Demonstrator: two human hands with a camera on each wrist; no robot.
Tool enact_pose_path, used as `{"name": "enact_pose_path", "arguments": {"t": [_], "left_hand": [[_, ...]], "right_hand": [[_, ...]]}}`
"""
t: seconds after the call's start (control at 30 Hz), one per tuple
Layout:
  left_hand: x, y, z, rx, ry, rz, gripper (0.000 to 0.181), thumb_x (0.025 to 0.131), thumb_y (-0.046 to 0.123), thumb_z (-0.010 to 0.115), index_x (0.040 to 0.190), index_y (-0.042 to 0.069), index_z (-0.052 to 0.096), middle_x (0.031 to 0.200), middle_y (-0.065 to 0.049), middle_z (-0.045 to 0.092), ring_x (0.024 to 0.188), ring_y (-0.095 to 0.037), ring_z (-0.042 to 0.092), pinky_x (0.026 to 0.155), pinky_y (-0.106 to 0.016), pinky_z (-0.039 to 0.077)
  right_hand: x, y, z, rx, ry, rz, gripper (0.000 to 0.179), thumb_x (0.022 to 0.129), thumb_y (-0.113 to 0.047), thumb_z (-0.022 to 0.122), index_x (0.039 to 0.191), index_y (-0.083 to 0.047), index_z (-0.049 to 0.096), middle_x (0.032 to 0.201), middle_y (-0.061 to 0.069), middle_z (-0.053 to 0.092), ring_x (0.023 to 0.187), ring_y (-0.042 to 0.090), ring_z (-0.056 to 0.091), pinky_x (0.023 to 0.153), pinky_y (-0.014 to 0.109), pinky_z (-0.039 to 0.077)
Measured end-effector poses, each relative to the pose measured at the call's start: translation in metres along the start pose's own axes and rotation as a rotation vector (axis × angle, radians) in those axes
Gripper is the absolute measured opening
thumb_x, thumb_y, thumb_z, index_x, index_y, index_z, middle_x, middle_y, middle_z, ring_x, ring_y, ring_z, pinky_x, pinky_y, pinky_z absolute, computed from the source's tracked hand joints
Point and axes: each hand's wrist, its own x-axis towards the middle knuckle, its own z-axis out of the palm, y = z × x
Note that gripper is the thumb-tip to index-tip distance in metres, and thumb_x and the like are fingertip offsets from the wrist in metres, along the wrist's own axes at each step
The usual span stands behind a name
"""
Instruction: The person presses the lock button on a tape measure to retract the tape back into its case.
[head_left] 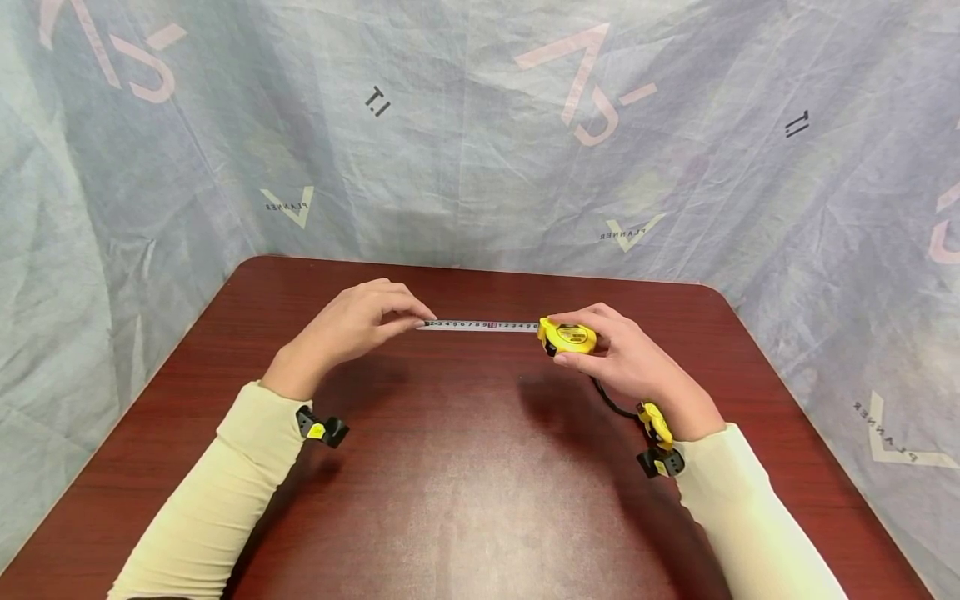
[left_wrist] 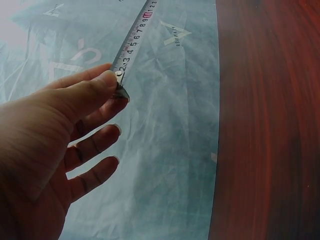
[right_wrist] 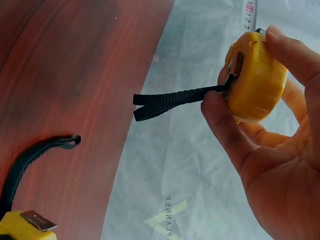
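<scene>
A yellow tape measure [head_left: 567,336] is gripped by my right hand [head_left: 626,354], thumb and fingers round its case. Its white blade [head_left: 480,326] is drawn out to the left above the table, with black numbers and a red ten mark. At the blade's far end, my left hand [head_left: 367,321] pinches the tip between thumb and forefinger. The metal end hook [left_wrist: 121,92] shows just below the thumb in the left wrist view, where the other fingers are spread. From the case hangs a black wrist strap [right_wrist: 175,101], touched by a right fingertip in the right wrist view.
A second yellow tape measure [head_left: 655,423] with a black strap [head_left: 611,403] lies on the dark red wooden table [head_left: 450,467], beside the right wrist. Printed grey-blue sheeting [head_left: 465,167] hangs behind the table and along both sides. Each wrist wears a black camera mount [head_left: 321,427].
</scene>
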Motion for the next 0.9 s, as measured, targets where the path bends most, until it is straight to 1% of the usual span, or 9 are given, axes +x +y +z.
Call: {"name": "enact_pose_path", "arguments": {"t": [0.23, 0.37, 0.57, 0.9], "left_hand": [[0.003, 0.002, 0.003, 0.015, 0.014, 0.013, 0.019, 0.095, 0.019, 0.077, 0.111, 0.031, 0.079, 0.104, 0.020, 0.069, 0.094, -0.007, 0.059, 0.080, -0.034, 0.047], [0.007, 0.003, 0.006, 0.018, 0.015, 0.023, 0.017, 0.096, 0.021, 0.076, 0.110, 0.031, 0.079, 0.104, 0.020, 0.069, 0.095, -0.006, 0.058, 0.080, -0.033, 0.047], [0.014, 0.006, 0.009, 0.016, 0.009, 0.038, 0.017, 0.097, 0.021, 0.076, 0.111, 0.031, 0.079, 0.105, 0.020, 0.069, 0.094, -0.006, 0.058, 0.079, -0.032, 0.047], [0.023, 0.015, 0.015, 0.004, -0.006, 0.043, 0.017, 0.097, 0.022, 0.075, 0.111, 0.030, 0.079, 0.106, 0.020, 0.069, 0.095, -0.007, 0.058, 0.079, -0.033, 0.046]], "right_hand": [[0.004, -0.003, 0.003, 0.008, 0.000, 0.000, 0.052, 0.092, -0.033, 0.081, 0.141, -0.026, 0.063, 0.126, 0.001, 0.053, 0.100, 0.016, 0.063, 0.087, 0.034, 0.056], [0.006, -0.004, 0.006, 0.022, 0.000, -0.010, 0.053, 0.092, -0.032, 0.081, 0.141, -0.024, 0.063, 0.126, 0.002, 0.053, 0.101, 0.017, 0.062, 0.087, 0.037, 0.057], [0.008, -0.008, 0.010, 0.035, 0.006, -0.015, 0.052, 0.091, -0.033, 0.082, 0.140, -0.025, 0.064, 0.125, 0.001, 0.053, 0.101, 0.017, 0.062, 0.087, 0.041, 0.057], [0.012, -0.013, 0.015, 0.063, 0.012, 0.000, 0.052, 0.090, -0.033, 0.083, 0.138, -0.026, 0.065, 0.124, 0.000, 0.053, 0.102, 0.017, 0.062, 0.087, 0.033, 0.056]]}}
